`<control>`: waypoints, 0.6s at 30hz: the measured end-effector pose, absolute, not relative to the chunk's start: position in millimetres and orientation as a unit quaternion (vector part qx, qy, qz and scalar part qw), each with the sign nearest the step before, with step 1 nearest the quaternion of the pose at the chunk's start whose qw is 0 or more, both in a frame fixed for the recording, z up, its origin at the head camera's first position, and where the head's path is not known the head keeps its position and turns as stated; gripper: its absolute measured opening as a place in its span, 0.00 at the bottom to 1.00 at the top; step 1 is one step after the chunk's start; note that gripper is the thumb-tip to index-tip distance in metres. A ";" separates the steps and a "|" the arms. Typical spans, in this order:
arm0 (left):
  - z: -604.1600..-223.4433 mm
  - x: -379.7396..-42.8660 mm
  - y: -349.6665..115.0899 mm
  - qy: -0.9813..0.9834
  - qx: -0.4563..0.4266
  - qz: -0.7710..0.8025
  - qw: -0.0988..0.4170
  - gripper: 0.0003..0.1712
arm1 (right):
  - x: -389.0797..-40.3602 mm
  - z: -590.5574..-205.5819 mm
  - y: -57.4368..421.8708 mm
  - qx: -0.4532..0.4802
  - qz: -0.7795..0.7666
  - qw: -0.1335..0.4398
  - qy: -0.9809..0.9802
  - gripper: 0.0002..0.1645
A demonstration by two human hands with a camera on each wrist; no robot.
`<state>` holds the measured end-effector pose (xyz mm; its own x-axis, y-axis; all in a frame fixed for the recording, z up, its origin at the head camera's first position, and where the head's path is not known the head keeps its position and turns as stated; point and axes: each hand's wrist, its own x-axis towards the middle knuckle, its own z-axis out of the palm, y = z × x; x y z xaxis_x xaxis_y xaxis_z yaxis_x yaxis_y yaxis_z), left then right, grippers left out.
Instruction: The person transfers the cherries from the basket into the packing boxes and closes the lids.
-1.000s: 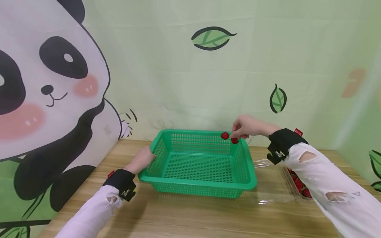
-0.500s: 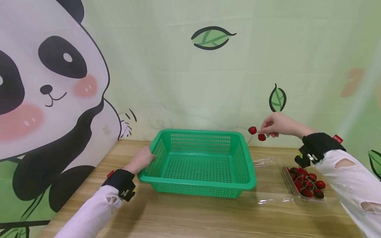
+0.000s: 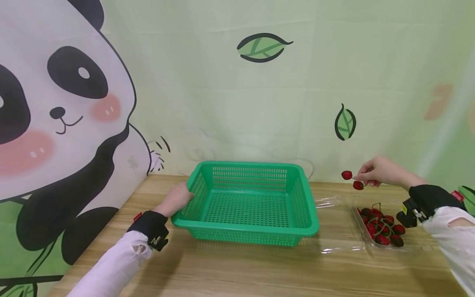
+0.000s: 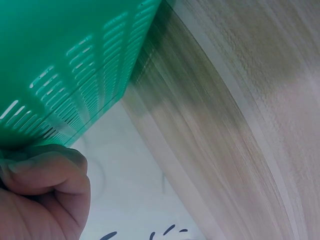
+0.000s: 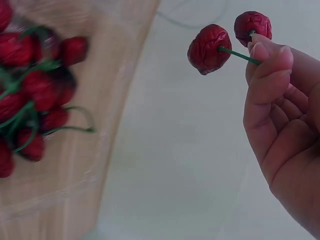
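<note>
My left hand (image 3: pixel 177 199) grips the left rim of a green plastic basket (image 3: pixel 245 229); in the left wrist view its curled fingers (image 4: pixel 50 170) meet the slotted wall. The basket's slotted floor shows with nothing on it. Up at the right, my right hand (image 3: pixel 382 171) pinches the green stems of two dark red cherries, one (image 5: pixel 210 49) nearer the right wrist camera, the other (image 5: pixel 253 27) partly behind the fingertips. Both have wrinkled skins. Below and a little in front of that hand, several more cherries (image 3: pixel 382 227) lie in a clear plastic box.
The clear box's lid (image 3: pixel 334 225) lies folded out between the cherries and the basket. All stands on a wooden table (image 3: pixel 237 272). A cloth backdrop (image 3: pixel 208 103) printed with a panda and leaves rises right behind it.
My right hand has moved right, from above the basket's right end to above the cherry box, with the two cherries still pinched. The left hand and the basket have stayed put.
</note>
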<state>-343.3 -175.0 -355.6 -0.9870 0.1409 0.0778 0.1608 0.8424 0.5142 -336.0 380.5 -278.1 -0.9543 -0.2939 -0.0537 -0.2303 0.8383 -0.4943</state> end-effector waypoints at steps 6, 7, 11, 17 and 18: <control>-356.0 -343.3 -174.4 -0.961 -0.071 -0.265 0.013 0.06 | -330.1 -300.3 397.2 -0.125 -0.252 0.088 0.955 0.15; -356.0 -343.1 -173.8 -0.962 -0.070 -0.264 0.012 0.06 | -329.1 -303.0 398.8 -0.122 -0.252 0.094 0.955 0.15; -356.6 -344.4 -173.0 -0.963 -0.070 -0.260 0.017 0.06 | -326.4 -311.5 403.5 -0.111 -0.258 0.110 0.953 0.16; -355.4 -344.0 -174.4 -0.959 -0.072 -0.273 0.016 0.06 | -323.6 -320.0 408.3 -0.096 -0.273 0.127 0.949 0.15; -355.1 -343.7 -174.7 -0.959 -0.072 -0.274 0.016 0.06 | -323.3 -321.1 409.1 -0.094 -0.276 0.131 0.947 0.15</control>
